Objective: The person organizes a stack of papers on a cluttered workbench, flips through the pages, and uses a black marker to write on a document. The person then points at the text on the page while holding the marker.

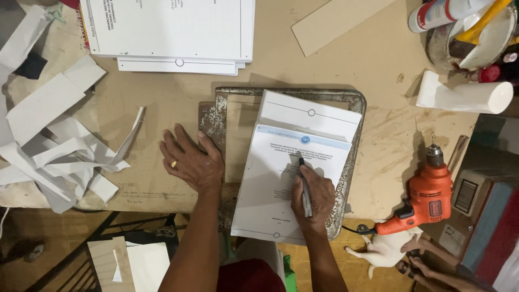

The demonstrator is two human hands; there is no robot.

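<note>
Matt paper booklet (286,178); rusty metal tray (354,108)

Right hand (313,197) with pen (305,186) on paper stack (281,178), left hand (190,159) flat on table (378,81)

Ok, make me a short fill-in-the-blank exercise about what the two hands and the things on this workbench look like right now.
1. The right hand holds a slim dark ____ against the white printed paper stack.
2. The left hand, lying flat on the brown cardboard work surface, wears a gold ____.
3. The orange electric drill lies to the ____ of the paper stack.

Missing words: pen; ring; right
</note>
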